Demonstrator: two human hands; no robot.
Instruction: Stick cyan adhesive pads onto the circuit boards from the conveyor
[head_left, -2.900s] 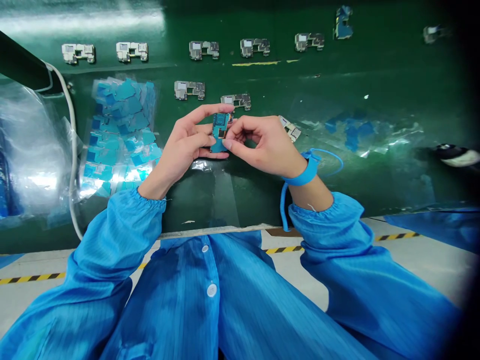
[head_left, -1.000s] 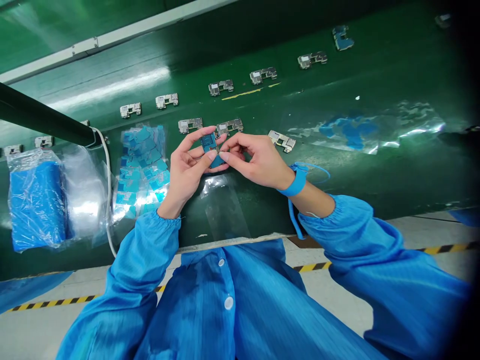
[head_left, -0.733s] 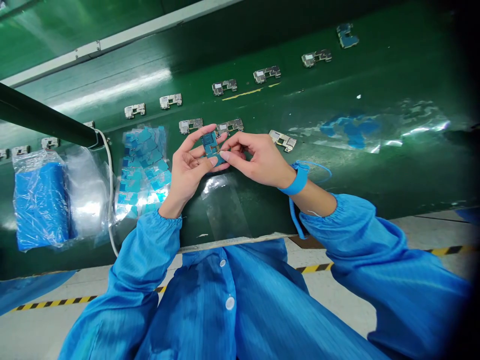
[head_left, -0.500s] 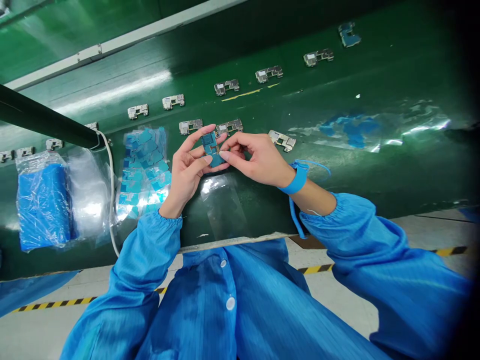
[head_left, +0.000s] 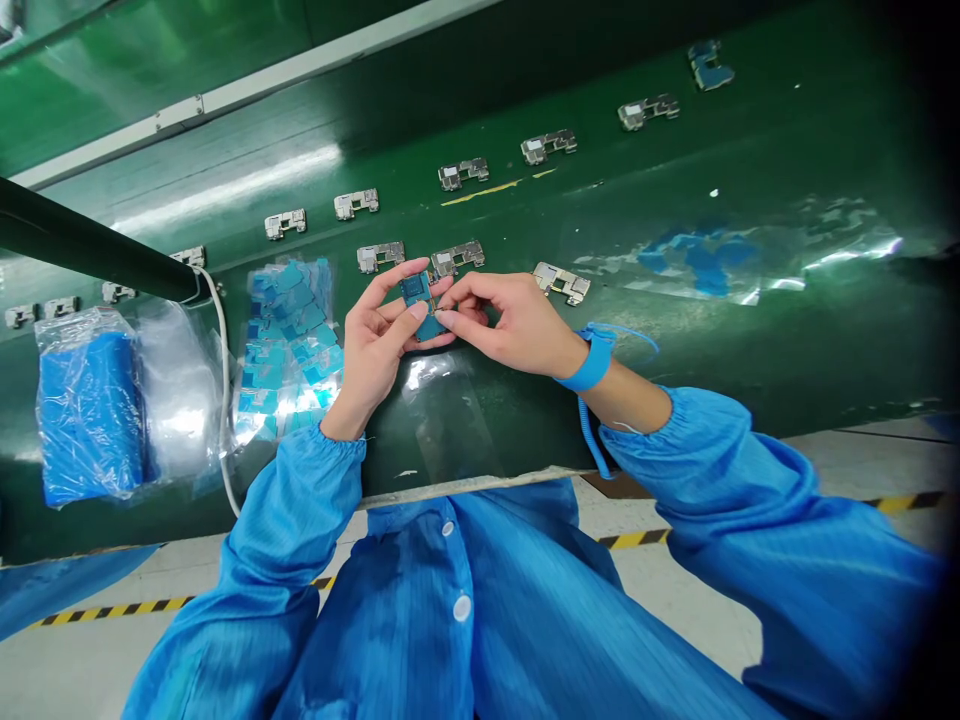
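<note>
My left hand (head_left: 380, 328) holds a small blue circuit board (head_left: 417, 290) by its edges, between thumb and fingers. My right hand (head_left: 517, 318) is closed in a pinch at the board's right side, and its fingertips cover part of that edge. Whether a small piece lies between those fingertips is hidden. Just beyond the hands, two silvery circuit boards with metal shields (head_left: 380, 257) lie on the green surface. Another silvery board (head_left: 562, 284) rests beyond my right wrist, which wears a blue strap (head_left: 592, 360) with a coiled cord.
A row of silvery boards (head_left: 549, 147) runs along the far side. Left of my hands lies a pile of blue film pieces (head_left: 289, 340). Farther left are a white cable (head_left: 223, 390), a plastic-wrapped blue bundle (head_left: 90, 415) and a dark green post (head_left: 97, 240).
The far row of boards has shifted a little to the right, while the nearer boards stay put. My hands have dipped slightly toward me with the board, keeping almost the same grip.
</note>
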